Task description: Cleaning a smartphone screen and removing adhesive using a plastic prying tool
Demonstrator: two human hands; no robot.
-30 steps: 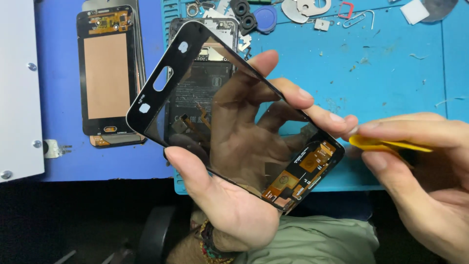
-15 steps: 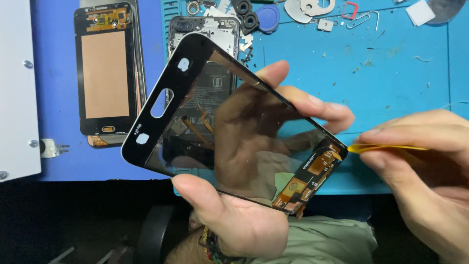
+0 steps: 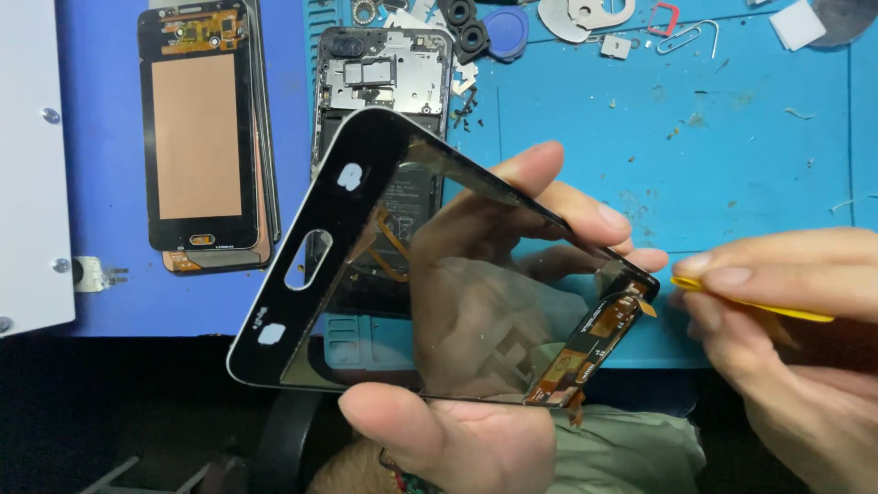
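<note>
The left hand (image 3: 466,402) lifts the phone screen panel (image 3: 430,274) off the desk (image 3: 732,155), tilted toward the camera, thumb on the near edge and fingers behind, its grip closed on the edges so the flex end stays exposed. The right hand (image 3: 786,348) pinches a yellow pry tool (image 3: 759,305) shut, tip just beside that corner, near the opened phone body (image 3: 384,82)

Left hand (image 3: 476,366) cupped upward, right hand (image 3: 786,338) fingers (image 3: 732,274) pinched.
</note>
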